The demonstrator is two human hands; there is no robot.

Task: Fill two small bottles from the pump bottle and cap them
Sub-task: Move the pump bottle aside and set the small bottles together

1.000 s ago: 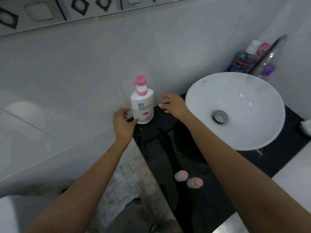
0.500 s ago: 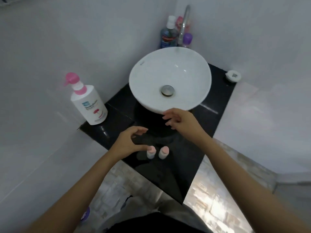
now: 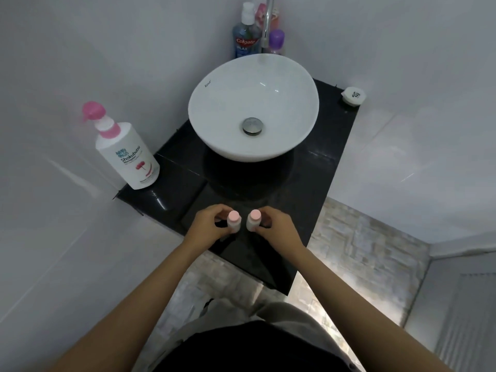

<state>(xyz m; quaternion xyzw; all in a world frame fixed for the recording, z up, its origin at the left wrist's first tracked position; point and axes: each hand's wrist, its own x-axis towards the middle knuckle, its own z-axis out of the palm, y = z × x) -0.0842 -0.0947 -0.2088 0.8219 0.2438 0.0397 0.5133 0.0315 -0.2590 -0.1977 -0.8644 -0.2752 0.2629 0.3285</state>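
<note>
Two small white bottles with pink caps stand upright side by side near the front of the black counter (image 3: 330, 167). My left hand (image 3: 208, 226) wraps its fingers around the left small bottle (image 3: 233, 220). My right hand (image 3: 273, 226) grips the right small bottle (image 3: 253, 220). Both caps are on. The white pump bottle (image 3: 128, 157) with a pink pump head stands at the counter's far left corner against the wall, well away from both hands.
A white bowl sink (image 3: 209, 103) with a metal drain fills the counter's middle. Behind it stand a blue mouthwash bottle (image 3: 245, 41), a purple-capped bottle (image 3: 276, 41) and the tap (image 3: 267, 20). A small white round container (image 3: 353, 95) sits at the right rear corner. Tiled floor lies below.
My hands left the pump bottle, came down to the counter's front and closed on the two small bottles. The view tilted down and back from the wall.
</note>
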